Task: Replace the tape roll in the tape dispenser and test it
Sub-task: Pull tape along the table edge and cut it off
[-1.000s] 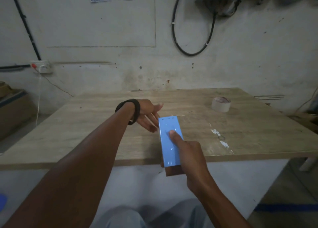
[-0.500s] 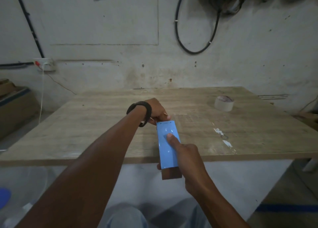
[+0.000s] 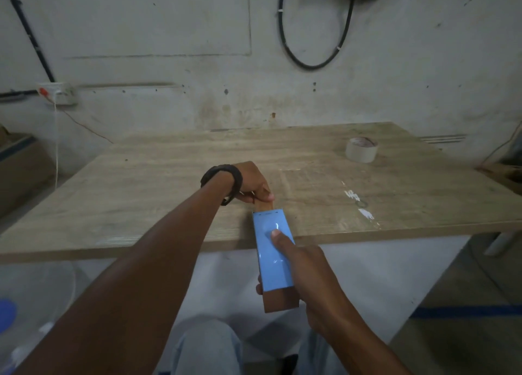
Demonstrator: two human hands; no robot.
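Observation:
My right hand [image 3: 306,270] grips a long blue tape dispenser [image 3: 271,261] from the side, one finger pressed on its top. The dispenser hangs over the near edge of the wooden table [image 3: 169,182]. A brown part [image 3: 279,301] sticks out of its near end. At its far end a short strip of brown tape [image 3: 265,206] comes out, and my left hand [image 3: 251,183] pinches that strip just above the table. A black band circles my left wrist. A pale tape roll [image 3: 361,150] lies flat at the table's far right.
White paint marks [image 3: 358,203] dot the table to the right of the dispenser. A plastered wall with a looped black cable [image 3: 313,49] stands behind the table. A cardboard box [image 3: 19,162] sits on the left, and my knees are below the table edge.
My left hand went from open beside the dispenser to pinched on the tape end. My right hand drew the dispenser back toward me, and a brown strip now shows between them.

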